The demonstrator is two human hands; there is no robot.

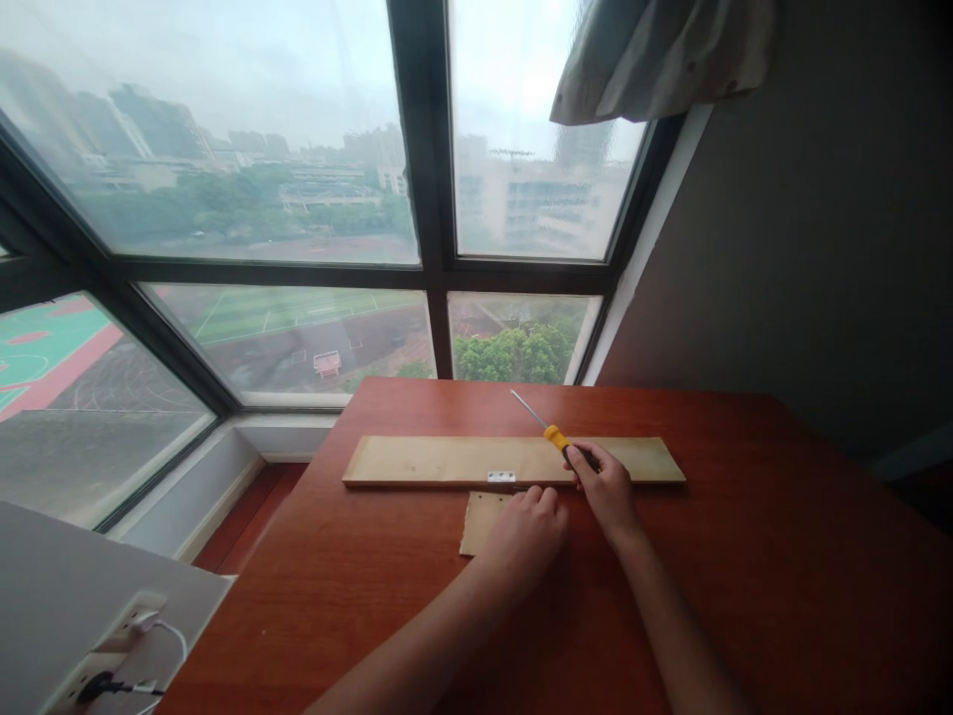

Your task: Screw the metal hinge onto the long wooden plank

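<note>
A long pale wooden board [447, 460] lies across the red-brown table [745, 556]. A small metal hinge [501, 477] sits on its near edge, joining it to a smaller wooden piece [480, 516] in front. My left hand [523, 531] rests on that smaller piece, fingers curled, pressing it down. My right hand [607, 487] grips a yellow-and-black-handled screwdriver [555, 434]; its metal shaft points up and away to the left, over the long board.
Large windows stand behind the table, with a low sill at the left. A grey wall and a bunched curtain [655, 55] are at the right. A white power strip [111, 650] with plugged cables lies at the lower left.
</note>
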